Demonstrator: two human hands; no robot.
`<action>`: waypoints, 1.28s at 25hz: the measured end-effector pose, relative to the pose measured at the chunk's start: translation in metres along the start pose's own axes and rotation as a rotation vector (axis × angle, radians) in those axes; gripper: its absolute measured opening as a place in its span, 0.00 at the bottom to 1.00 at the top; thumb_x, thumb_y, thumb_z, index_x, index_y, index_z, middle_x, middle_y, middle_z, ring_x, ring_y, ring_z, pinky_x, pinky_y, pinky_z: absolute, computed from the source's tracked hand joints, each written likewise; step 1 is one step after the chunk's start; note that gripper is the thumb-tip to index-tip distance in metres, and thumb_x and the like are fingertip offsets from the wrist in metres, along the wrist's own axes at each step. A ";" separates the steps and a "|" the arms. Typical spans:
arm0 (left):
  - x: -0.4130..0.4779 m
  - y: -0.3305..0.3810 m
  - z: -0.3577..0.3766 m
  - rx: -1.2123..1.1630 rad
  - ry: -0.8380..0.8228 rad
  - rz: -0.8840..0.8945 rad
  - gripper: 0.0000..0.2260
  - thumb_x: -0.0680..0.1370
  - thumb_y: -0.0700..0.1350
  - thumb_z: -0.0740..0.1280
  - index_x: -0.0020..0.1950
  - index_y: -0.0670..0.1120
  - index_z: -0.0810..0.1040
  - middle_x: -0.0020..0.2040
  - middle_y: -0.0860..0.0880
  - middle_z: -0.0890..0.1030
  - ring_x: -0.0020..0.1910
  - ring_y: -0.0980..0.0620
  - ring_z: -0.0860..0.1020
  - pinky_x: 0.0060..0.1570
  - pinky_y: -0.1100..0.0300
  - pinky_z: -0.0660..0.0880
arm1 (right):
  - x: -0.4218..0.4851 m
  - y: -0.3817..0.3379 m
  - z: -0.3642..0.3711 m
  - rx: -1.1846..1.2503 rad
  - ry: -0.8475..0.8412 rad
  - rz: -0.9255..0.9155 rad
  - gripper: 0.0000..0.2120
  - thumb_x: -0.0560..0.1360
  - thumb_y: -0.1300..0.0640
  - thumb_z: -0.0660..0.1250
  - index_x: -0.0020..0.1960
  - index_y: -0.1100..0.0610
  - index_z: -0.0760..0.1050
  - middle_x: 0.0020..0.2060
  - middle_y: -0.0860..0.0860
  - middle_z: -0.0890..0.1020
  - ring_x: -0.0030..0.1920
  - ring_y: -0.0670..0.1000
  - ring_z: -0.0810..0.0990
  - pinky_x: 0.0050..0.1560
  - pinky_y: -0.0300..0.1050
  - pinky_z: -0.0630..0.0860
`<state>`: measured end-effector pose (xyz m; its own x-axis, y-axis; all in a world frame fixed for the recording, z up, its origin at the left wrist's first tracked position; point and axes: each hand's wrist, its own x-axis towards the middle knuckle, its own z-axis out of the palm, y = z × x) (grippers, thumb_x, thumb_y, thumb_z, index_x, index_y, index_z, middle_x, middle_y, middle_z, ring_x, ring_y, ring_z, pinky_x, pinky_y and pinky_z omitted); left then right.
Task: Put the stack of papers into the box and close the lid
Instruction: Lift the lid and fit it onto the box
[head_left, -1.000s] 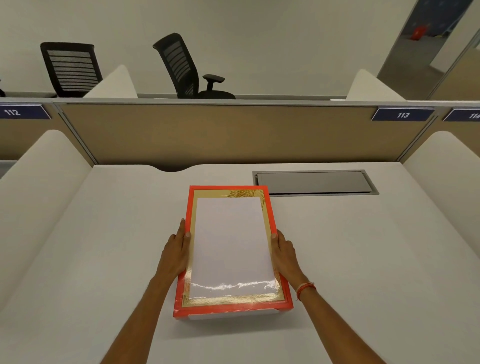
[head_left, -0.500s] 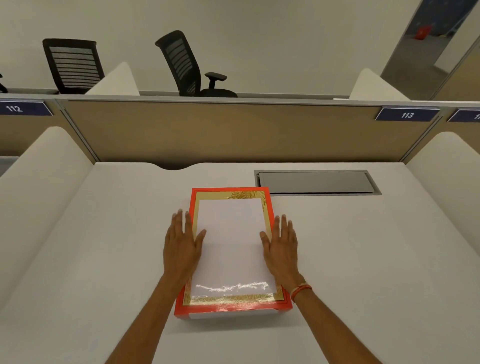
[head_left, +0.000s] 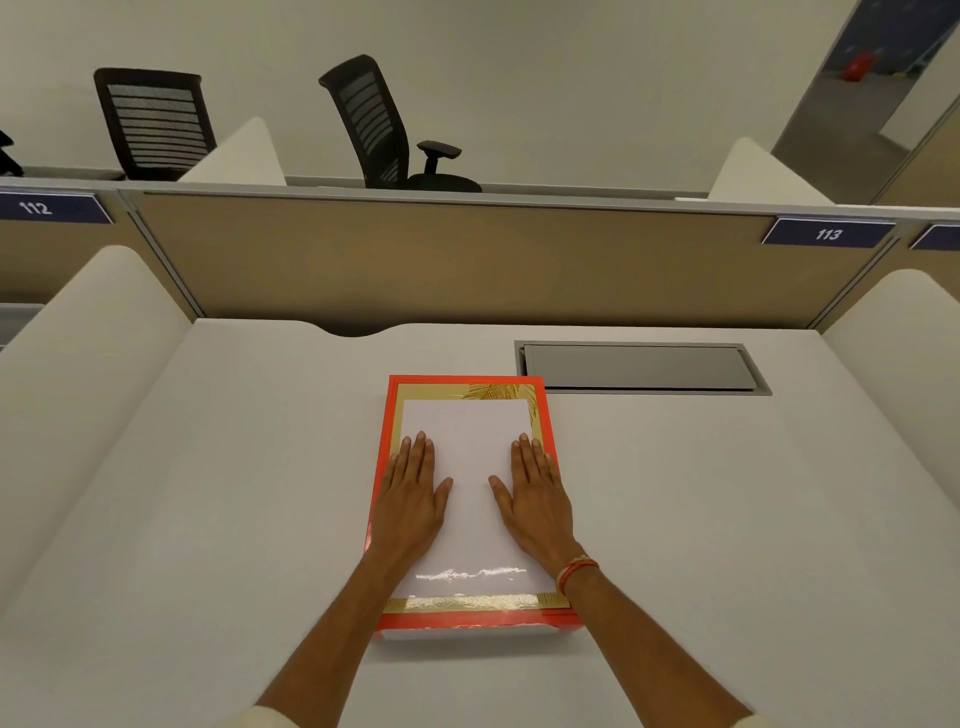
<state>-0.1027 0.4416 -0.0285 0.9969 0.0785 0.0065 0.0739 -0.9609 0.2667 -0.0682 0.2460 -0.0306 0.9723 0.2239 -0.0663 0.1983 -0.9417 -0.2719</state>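
A flat box (head_left: 470, 634) lies on the white desk in front of me, long side pointing away. Its lid (head_left: 467, 387) sits on top, with an orange rim, a gold border and a glossy white middle. The white base shows only as a strip under the near edge. My left hand (head_left: 410, 499) lies palm down on the lid's left half. My right hand (head_left: 535, 499), with an orange thread at the wrist, lies palm down on the right half. Neither hand holds anything. No loose stack of papers is visible.
A grey cable hatch (head_left: 641, 368) is set into the desk just behind and right of the box. A tan partition (head_left: 467, 260) closes the back, and white rounded dividers (head_left: 83, 374) stand at both sides. Two black office chairs (head_left: 374, 124) are beyond the partition.
Both hands left the lid's side edges, rose onto its top and slid inward. They now rest flat on the white panel. The box has not shifted.
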 end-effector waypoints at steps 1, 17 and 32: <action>0.000 0.000 0.001 0.005 -0.003 0.000 0.41 0.72 0.66 0.26 0.80 0.46 0.43 0.81 0.48 0.46 0.80 0.50 0.43 0.77 0.55 0.40 | 0.000 0.000 0.001 -0.008 -0.001 -0.003 0.35 0.81 0.37 0.44 0.80 0.55 0.39 0.80 0.51 0.44 0.80 0.50 0.42 0.79 0.45 0.41; -0.003 -0.004 0.013 0.025 0.012 -0.008 0.34 0.79 0.63 0.41 0.80 0.45 0.47 0.81 0.48 0.50 0.80 0.48 0.48 0.78 0.52 0.45 | -0.002 0.000 0.010 -0.027 0.038 -0.003 0.36 0.80 0.36 0.45 0.80 0.55 0.41 0.80 0.51 0.45 0.80 0.51 0.43 0.80 0.47 0.46; -0.006 0.002 0.008 0.063 -0.018 -0.010 0.37 0.76 0.64 0.32 0.80 0.45 0.45 0.81 0.47 0.48 0.80 0.48 0.46 0.79 0.51 0.45 | -0.007 -0.002 0.004 -0.063 0.032 -0.010 0.36 0.81 0.37 0.45 0.80 0.57 0.41 0.80 0.53 0.46 0.80 0.51 0.43 0.80 0.47 0.43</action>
<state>-0.1085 0.4373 -0.0357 0.9964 0.0836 -0.0137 0.0846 -0.9751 0.2052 -0.0756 0.2478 -0.0333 0.9737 0.2257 -0.0327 0.2140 -0.9537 -0.2113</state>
